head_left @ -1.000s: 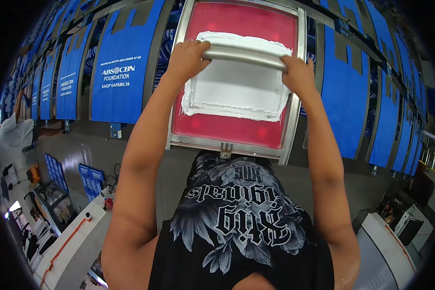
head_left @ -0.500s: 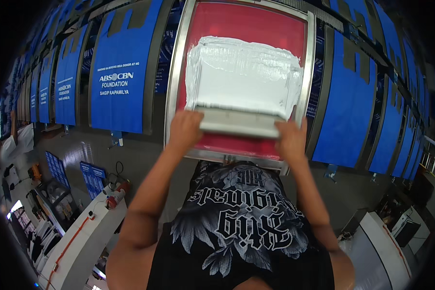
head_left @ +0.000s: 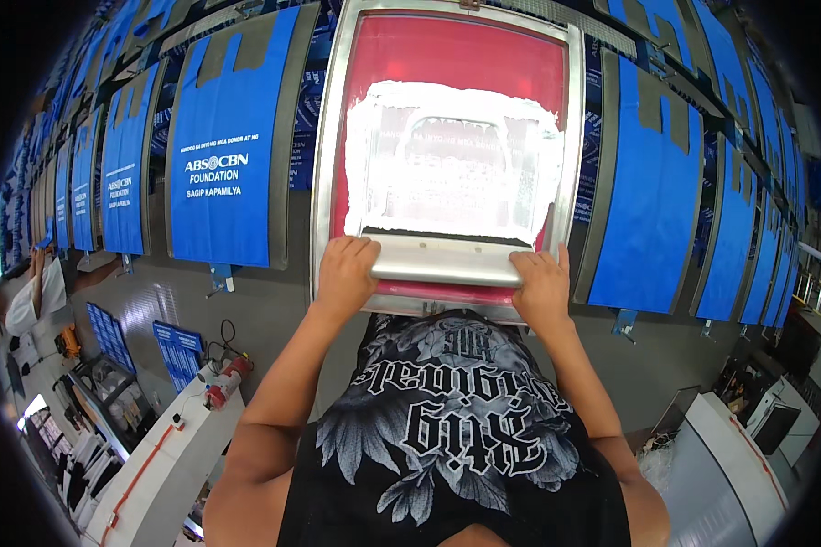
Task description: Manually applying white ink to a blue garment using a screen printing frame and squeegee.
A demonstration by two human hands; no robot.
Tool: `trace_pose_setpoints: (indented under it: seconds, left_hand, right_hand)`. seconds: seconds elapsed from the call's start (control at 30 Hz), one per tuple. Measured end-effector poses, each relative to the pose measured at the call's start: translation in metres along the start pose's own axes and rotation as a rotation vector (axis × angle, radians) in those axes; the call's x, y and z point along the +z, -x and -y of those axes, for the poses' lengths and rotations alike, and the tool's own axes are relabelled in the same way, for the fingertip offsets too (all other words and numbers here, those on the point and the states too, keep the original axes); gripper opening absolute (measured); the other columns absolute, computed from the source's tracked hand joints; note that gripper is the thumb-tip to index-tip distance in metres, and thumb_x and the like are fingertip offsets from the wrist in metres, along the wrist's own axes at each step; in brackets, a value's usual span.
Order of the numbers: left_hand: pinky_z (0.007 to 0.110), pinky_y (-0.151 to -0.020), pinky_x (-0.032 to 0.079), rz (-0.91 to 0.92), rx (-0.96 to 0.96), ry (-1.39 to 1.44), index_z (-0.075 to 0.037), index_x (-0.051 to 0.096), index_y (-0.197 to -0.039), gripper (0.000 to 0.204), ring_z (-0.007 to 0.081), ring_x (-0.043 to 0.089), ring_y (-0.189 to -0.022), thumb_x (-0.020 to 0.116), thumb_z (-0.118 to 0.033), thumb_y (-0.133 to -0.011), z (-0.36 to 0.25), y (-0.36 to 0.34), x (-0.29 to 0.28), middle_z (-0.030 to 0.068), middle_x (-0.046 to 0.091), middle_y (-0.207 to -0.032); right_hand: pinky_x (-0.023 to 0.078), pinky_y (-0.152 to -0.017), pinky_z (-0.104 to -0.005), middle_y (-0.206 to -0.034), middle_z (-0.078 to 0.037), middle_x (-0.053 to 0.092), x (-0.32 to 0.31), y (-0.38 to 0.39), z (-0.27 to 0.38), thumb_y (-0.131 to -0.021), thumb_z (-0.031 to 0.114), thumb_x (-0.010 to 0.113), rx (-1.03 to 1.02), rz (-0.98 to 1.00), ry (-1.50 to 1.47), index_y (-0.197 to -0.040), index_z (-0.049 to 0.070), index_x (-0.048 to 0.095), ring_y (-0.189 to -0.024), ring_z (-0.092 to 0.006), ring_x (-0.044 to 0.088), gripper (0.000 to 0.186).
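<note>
A silver squeegee [head_left: 442,262] lies across a screen-printing frame [head_left: 572,155], close to its near end. My left hand [head_left: 345,273] is wrapped round the squeegee's left end. At its right end my right hand [head_left: 542,283] grips it, with one finger stretched along the frame's side. Red mesh [head_left: 456,47] fills the frame. White ink [head_left: 360,173] covers the mesh's middle with a thick, uneven border; inside it, faint lettering and a bag-like outline show through. The squeegee's blade edge is dark, and its underside is hidden.
Blue bag-shaped fabric pieces [head_left: 212,137] hang on grey boards along a rack to the left, with more blue pieces [head_left: 646,182] to the right. Behind me stand a pale counter [head_left: 160,469] with a red tool [head_left: 229,381] and another counter [head_left: 725,465]. Another person's arm [head_left: 36,278] shows at far left.
The squeegee has come a little nearer to me, held in both hands. The ink behind it looks thinner, and the outline and lettering now show through.
</note>
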State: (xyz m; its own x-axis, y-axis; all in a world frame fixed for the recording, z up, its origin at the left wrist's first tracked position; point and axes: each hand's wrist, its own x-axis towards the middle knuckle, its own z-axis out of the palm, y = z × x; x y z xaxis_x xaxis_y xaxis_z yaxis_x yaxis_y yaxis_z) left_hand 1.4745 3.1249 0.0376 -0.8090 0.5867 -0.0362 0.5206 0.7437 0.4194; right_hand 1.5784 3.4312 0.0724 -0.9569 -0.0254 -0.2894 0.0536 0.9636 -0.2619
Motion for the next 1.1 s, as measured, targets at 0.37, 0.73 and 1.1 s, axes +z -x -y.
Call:
trace_pose_setpoints:
  seconds: [0.37, 0.73, 1.1]
  left_hand:
    - [0.041, -0.075, 0.05, 0.137, -0.175, -0.082, -0.01, 0.065, -0.101, 0.035, 0.0311, 0.063, -0.087, 0.071, -0.025, -0.07, 0.016, -0.119, -0.053, 0.0136, 0.066, -0.09]
    - [0.043, -0.07, 0.05, 0.016, -0.089, -0.133, -0.011, 0.068, -0.083, 0.02, 0.0325, 0.064, -0.075, 0.069, -0.018, -0.064, 0.027, -0.157, -0.029, 0.0133, 0.065, -0.076]
    - [0.043, -0.078, 0.045, -0.618, -0.003, -0.125, -0.002, 0.052, -0.114, 0.055, 0.035, 0.055, -0.091, 0.07, -0.036, -0.076, 0.001, -0.118, -0.084, 0.0173, 0.055, -0.108]
  right_hand:
    - [0.032, -0.097, -0.05, -0.088, -0.012, 0.066, -0.06, -0.108, -0.029, -0.065, 0.008, 0.06, -0.008, -0.009, 0.124, -0.105, 0.015, 0.065, -0.09, -0.0278, 0.062, 0.041]
    - [0.037, -0.093, -0.0481, -0.089, -0.008, 0.067, -0.045, -0.143, -0.044, -0.066, 0.011, 0.061, 0.008, -0.109, 0.212, -0.102, 0.017, 0.065, -0.085, -0.0255, 0.063, 0.036]
    - [0.049, -0.077, -0.038, -0.087, -0.02, 0.065, -0.149, -0.234, -0.059, -0.058, 0.011, 0.061, -0.087, 0.063, -0.026, -0.097, 0.006, 0.066, -0.082, -0.034, 0.063, 0.04]
